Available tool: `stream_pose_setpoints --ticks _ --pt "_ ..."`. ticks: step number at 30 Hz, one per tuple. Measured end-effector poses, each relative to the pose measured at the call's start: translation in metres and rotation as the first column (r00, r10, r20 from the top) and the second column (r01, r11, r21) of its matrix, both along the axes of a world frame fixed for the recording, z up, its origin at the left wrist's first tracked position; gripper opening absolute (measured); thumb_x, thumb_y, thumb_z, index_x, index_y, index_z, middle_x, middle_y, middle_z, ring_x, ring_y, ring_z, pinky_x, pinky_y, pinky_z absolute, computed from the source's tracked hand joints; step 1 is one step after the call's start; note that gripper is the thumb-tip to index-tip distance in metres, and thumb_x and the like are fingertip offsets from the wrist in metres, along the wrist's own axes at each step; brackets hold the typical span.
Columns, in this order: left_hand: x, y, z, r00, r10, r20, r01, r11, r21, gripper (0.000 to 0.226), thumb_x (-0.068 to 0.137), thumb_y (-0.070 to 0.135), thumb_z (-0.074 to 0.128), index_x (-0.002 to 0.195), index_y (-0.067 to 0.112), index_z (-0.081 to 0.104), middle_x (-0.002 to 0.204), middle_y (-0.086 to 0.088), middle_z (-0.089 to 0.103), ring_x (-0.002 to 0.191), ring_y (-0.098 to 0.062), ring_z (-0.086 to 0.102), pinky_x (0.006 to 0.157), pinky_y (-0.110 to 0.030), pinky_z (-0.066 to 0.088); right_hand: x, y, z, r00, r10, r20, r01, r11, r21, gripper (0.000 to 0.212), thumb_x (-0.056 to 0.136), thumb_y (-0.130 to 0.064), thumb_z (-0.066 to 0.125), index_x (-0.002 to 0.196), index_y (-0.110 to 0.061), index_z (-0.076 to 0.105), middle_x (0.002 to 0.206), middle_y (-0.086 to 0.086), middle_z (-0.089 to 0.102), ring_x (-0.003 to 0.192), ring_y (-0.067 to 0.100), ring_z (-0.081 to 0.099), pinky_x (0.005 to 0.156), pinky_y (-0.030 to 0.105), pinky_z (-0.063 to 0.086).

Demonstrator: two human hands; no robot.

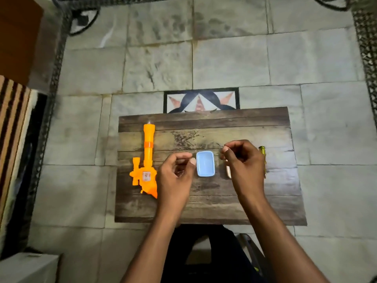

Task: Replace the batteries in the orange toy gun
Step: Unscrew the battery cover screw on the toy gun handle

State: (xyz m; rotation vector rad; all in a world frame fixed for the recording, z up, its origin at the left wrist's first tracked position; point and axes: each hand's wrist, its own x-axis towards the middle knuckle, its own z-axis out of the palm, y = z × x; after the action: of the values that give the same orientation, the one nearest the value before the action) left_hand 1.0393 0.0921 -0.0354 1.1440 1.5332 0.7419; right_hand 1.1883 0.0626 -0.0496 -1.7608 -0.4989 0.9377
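The orange toy gun [146, 160] lies on the left part of a small wooden table [255, 205], barrel pointing away from me. A small light-blue plastic box [205, 164] sits at the table's middle. My left hand [175, 176] hovers just left of the box, fingers loosely curled and holding nothing I can see. My right hand [242, 160] hovers just right of the box, fingertips drawn together; whether they pinch something I cannot tell. A pale object [228, 171] peeks out beneath the right hand. A yellow-handled screwdriver [263, 158] lies beyond the right hand.
The table stands on a grey tiled floor [224, 64] with a patterned tile [201, 100] just beyond its far edge. A striped cushion [12, 127] and a white box [26, 266] are at the left. Woven furniture edges frame the top corners.
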Motion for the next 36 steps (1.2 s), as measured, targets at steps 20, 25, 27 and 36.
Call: stream_pose_setpoints --ticks 20,25,27,36 --pt "0.010 0.024 -0.234 0.988 -0.034 0.149 -0.025 0.928 0.372 0.011 0.090 0.006 0.072 0.100 0.010 0.071 0.092 -0.001 0.075 0.089 -0.020 0.074 0.084 -0.033 0.060 -0.011 0.033 -0.222 0.998 -0.062 0.031 0.046 0.925 0.378 0.004 0.094 -0.009 0.070 0.091 -0.011 0.072 0.083 0.006 0.076 0.078 0.022 0.075 0.075 0.038 0.061" --pt "0.007 0.020 -0.241 0.986 -0.083 0.146 0.004 0.880 0.476 0.010 0.091 0.008 0.072 0.101 0.012 0.072 0.093 0.001 0.075 0.089 -0.017 0.074 0.084 -0.034 0.060 -0.021 0.018 -0.226 0.993 -0.077 0.086 0.030 0.888 0.459 0.004 0.093 -0.008 0.070 0.091 -0.011 0.071 0.082 0.005 0.076 0.078 0.020 0.075 0.077 0.042 0.062" --pt "0.001 0.016 -0.244 0.989 -0.083 0.121 0.009 0.860 0.509 0.011 0.091 0.009 0.072 0.102 0.012 0.072 0.094 0.001 0.075 0.089 -0.017 0.074 0.084 -0.035 0.060 -0.026 0.010 -0.228 0.994 -0.080 0.074 0.034 0.874 0.484 0.006 0.093 -0.007 0.070 0.090 -0.012 0.071 0.082 0.006 0.076 0.079 0.021 0.075 0.077 0.043 0.062" --pt "-0.075 -0.053 -0.245 0.957 0.225 -0.186 -0.050 0.754 0.655 0.010 0.089 0.017 0.070 0.099 0.018 0.069 0.097 0.001 0.070 0.091 -0.017 0.068 0.084 -0.038 0.057 -0.018 -0.063 -0.226 0.961 -0.178 0.211 0.055 0.873 0.484 0.007 0.091 -0.007 0.069 0.090 -0.014 0.071 0.082 0.004 0.075 0.077 0.020 0.074 0.078 0.046 0.062"
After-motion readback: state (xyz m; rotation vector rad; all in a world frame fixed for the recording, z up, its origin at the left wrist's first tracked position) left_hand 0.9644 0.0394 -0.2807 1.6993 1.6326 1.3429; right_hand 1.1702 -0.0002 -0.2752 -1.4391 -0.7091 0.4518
